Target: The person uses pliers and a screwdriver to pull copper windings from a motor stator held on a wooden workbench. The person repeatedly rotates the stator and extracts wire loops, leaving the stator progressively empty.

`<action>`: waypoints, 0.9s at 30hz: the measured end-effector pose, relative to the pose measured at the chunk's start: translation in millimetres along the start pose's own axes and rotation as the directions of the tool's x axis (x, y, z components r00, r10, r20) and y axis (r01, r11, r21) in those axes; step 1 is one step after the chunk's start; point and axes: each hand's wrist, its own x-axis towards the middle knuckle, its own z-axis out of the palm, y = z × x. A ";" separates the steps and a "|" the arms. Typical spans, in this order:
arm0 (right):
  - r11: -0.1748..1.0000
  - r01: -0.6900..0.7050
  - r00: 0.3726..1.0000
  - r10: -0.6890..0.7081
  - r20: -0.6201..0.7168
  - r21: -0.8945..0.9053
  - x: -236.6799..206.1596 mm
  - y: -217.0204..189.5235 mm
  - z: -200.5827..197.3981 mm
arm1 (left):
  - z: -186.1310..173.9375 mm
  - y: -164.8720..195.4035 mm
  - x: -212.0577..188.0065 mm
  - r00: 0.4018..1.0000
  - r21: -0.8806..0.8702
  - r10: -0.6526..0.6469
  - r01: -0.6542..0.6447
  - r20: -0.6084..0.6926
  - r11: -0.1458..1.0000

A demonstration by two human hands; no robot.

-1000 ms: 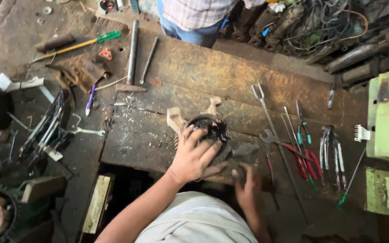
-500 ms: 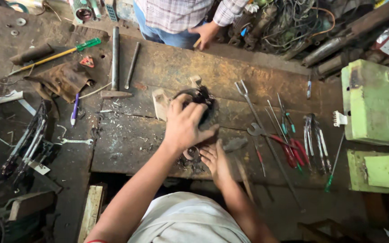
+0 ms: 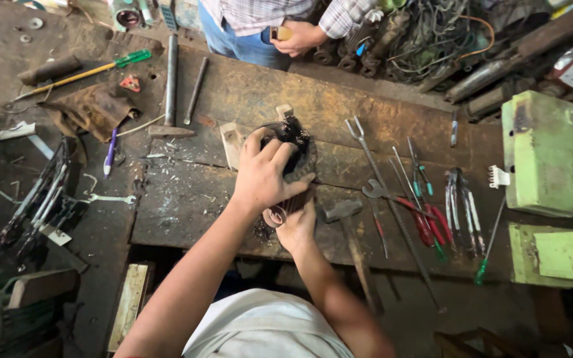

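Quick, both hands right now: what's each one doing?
Left hand: closed over the top of the dark round motor part.
Right hand: gripping the same part from below; fingers mostly hidden.

The person wears a pale, off-white short-sleeved shirt (image 3: 266,331), creased across the chest, with both forearms bare, and the left hand (image 3: 263,176) and right hand (image 3: 296,229) ungloved.

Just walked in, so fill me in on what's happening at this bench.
A person grips a dark round metal part on the wooden workbench, the left hand over its top and the right hand under its near edge. A hammer, wrenches and screwdrivers lie about. Another person stands at the far side of the bench.
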 end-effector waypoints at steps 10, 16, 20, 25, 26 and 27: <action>0.987 -0.154 0.645 0.058 -0.762 -0.055 -40.3 -6.4 -23.7 | 15.6 -26.3 1.1 0.979 -0.146 -0.112 0.137 0.167 0.980; 0.987 -0.152 0.345 0.005 -0.939 -0.051 -97.3 -28.0 -63.9 | 36.0 -24.0 -20.9 0.947 -0.129 -0.271 0.294 0.173 0.947; 0.978 -0.158 0.342 -0.078 -0.936 -0.139 -133.9 -47.6 -74.5 | 59.9 -42.2 -33.5 0.826 -0.241 -0.468 0.547 0.315 0.802; 0.960 -0.088 0.375 -0.214 -0.902 -0.264 -121.9 -46.3 -61.0 | 75.8 -53.8 -31.7 0.798 -0.198 -0.492 0.576 0.349 0.793; 0.960 -0.073 0.397 -0.222 -0.890 -0.272 -113.3 -43.7 -53.3 | 76.6 -52.2 -32.3 0.811 -0.207 -0.489 0.564 0.323 0.799; 0.958 -0.060 0.432 -0.228 -0.873 -0.280 -103.3 -44.5 -45.6 | 75.5 -50.5 -30.9 0.827 -0.214 -0.486 0.548 0.284 0.808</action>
